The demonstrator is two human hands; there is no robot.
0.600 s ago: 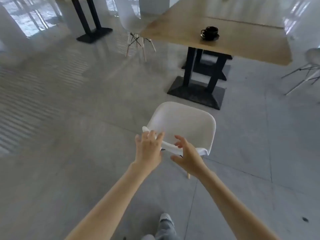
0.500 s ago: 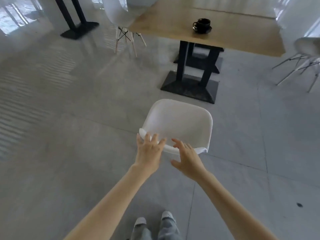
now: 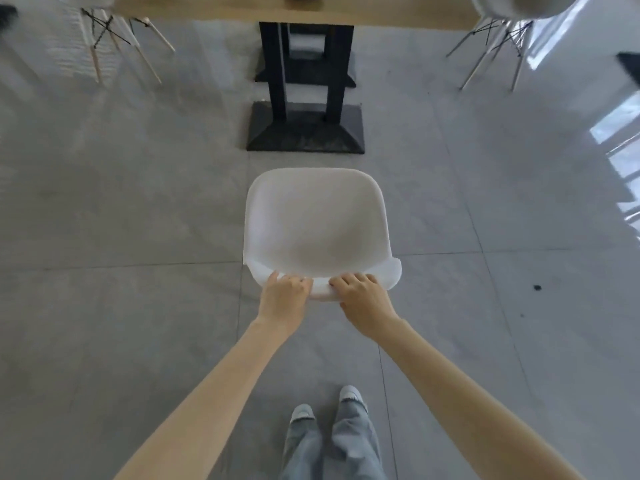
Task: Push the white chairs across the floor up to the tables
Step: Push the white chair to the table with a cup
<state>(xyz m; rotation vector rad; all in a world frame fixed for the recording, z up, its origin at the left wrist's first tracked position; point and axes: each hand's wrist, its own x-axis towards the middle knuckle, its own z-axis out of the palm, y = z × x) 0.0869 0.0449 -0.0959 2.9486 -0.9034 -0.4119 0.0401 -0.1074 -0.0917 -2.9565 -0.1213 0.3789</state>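
With both hands curling over its top back edge, left hand [image 3: 284,295] and right hand [image 3: 360,299], I'm gripping the white chair [image 3: 317,223], likely light, stiff and easy-sliding, standing just short of the table [image 3: 398,13].

Both bare arms are stretched forward and down, converging toward the middle. The left hand [image 3: 282,297] and right hand [image 3: 362,301] are set side by side, just apart, palms down, fingers curled over the chair [image 3: 317,230] back's top edge. Both feet are seen below.
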